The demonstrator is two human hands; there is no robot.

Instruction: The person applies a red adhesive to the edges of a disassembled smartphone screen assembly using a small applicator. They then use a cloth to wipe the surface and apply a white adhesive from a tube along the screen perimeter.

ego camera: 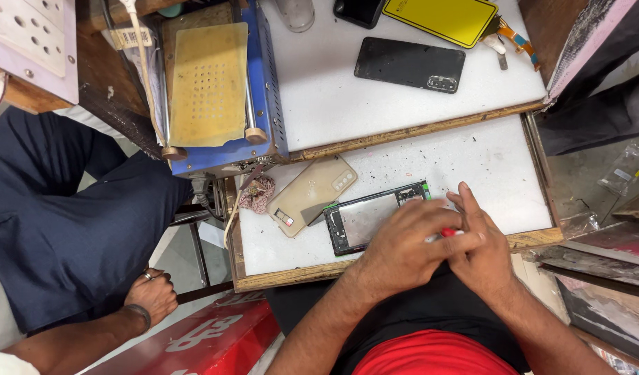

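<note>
While both hands are brought together at the near right part of the lower white bench, a small red-handled tool is seen pinched between them, only a short red stretch of it showing. The left hand is laid with its fingers curled closed over the right end of the opened phone, and the right hand is pressed against it from the right, fingers extended toward the far edge and closed on the tool. The phone is lain flat near the bench's front edge, back removed, its long axis run left to right with a slight rise toward the far right, where the camera end is pointed. From the fingertips it is stretched away to the left, so the left hand is the nearer one and partly rests on it. Just beside its left end, a beige back cover is set at a diagonal, touching or slightly overlapped by it. On the upper bench, a dark phone and a yellow sheet are placed well apart from the hands. Another person's hand is rested at lower left.
</note>
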